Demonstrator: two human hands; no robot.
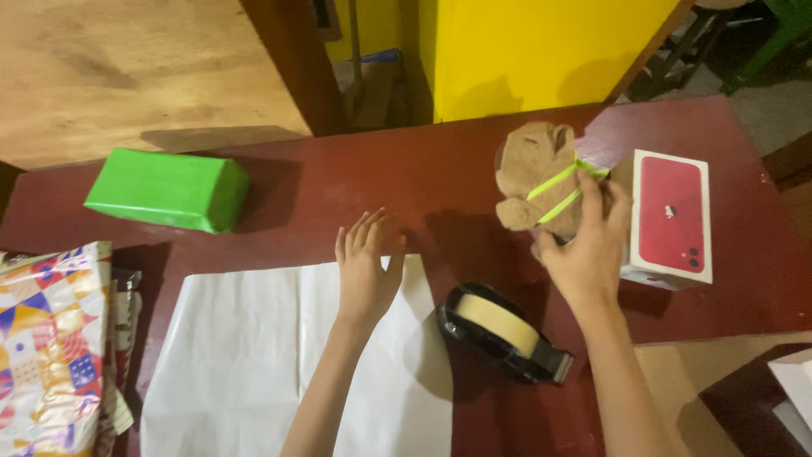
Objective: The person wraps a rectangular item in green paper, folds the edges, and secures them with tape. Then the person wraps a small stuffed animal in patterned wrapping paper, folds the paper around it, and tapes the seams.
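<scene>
While lifted: small brown plush teddy bear (538, 173) tied with yellow-green ribbon, above dark red worktop (355, 182), just behind black tape dispenser (501, 331).
Right hand (585, 254): fingers grasping bear's side.
Left hand (367, 269): released, flat on white paper sheet (254, 355), left of dispenser.
Handling: likely soft, light; grip the body.

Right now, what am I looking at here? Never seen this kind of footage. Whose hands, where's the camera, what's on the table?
There is no machine: a person wears one camera on the head, looking down at their own bare hands. The left hand lies flat on a white paper sheet spread on the dark red table. The right hand grips a brown plush toy tied with a yellow-green ribbon. Beside it lies a white box with a red phone picture. In front sits a black tape dispenser. Far left: a green wrapped box and patterned wrapping paper.
</scene>
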